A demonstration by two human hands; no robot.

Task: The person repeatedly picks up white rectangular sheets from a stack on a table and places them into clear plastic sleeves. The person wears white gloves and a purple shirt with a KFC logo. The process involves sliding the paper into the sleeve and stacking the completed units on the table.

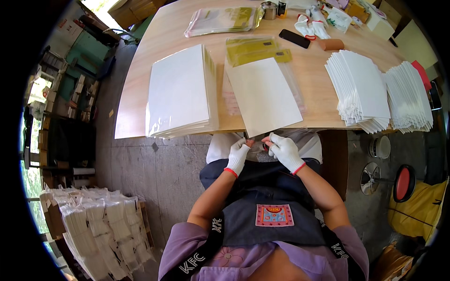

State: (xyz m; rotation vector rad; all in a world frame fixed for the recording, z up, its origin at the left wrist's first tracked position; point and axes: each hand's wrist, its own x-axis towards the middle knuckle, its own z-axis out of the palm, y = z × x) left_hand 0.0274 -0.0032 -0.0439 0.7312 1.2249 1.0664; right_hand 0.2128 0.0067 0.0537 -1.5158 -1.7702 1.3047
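Both hands wear white knit gloves with red cuffs and bare fingertips, and are just off the table's front edge, above my lap. My left hand [238,155] has its fingers pinched together close to the lower edge of a white sheet [265,96]. My right hand [285,151] is closed too, thumb and fingers drawn together a short way from the left. What either hand grips is too small to make out. The sheet lies tilted over clear plastic bags [259,50] with olive-gold printing, its lower corner reaching past the table edge.
On the table [133,100], bagged white sheets [180,86] stand left; two fanned white stacks [358,86] [409,96] lie right. Farther back are more bags [220,21], a phone [294,39], a brown cylinder [331,44] and gloves [311,27]. Bundled packs [98,229] and a stool [404,183] flank me.
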